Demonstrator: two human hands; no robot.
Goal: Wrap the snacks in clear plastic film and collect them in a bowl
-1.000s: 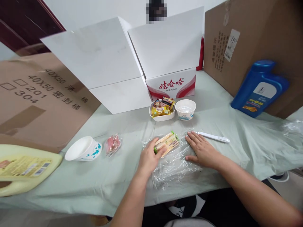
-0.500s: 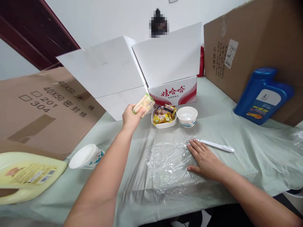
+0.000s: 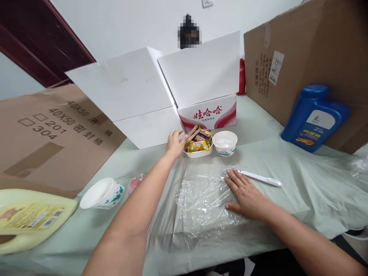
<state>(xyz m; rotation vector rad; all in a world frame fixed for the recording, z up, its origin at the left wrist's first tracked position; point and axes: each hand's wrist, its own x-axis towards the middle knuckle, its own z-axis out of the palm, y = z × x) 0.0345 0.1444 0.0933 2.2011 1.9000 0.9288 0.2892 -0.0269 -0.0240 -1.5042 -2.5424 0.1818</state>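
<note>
My left hand (image 3: 176,144) reaches out to the white dish (image 3: 198,154). Its thumb and fingers are closed on the end of a snack packet (image 3: 193,134), now seen nearly edge-on above the dish. Several other wrapped snacks (image 3: 199,145), yellow and dark red, lie in that dish. My right hand (image 3: 244,193) rests flat with spread fingers on a crinkled sheet of clear plastic (image 3: 201,203). By its fingertips lies a slim white tool (image 3: 261,178) whose kind I cannot make out.
A paper bowl (image 3: 225,143) stands right of the dish, and another, tilted one (image 3: 102,193) is at left beside a pink wrapped item (image 3: 134,184). White cartons (image 3: 207,115) stand behind. Brown boxes (image 3: 57,130), a yellow jug (image 3: 37,218) and a blue bottle (image 3: 314,119) flank the table.
My left hand has moved right and slightly down with the snack packet, which has turned edge-on over the dish. The pink wrapped item has come into view. My right hand stays on the plastic.
</note>
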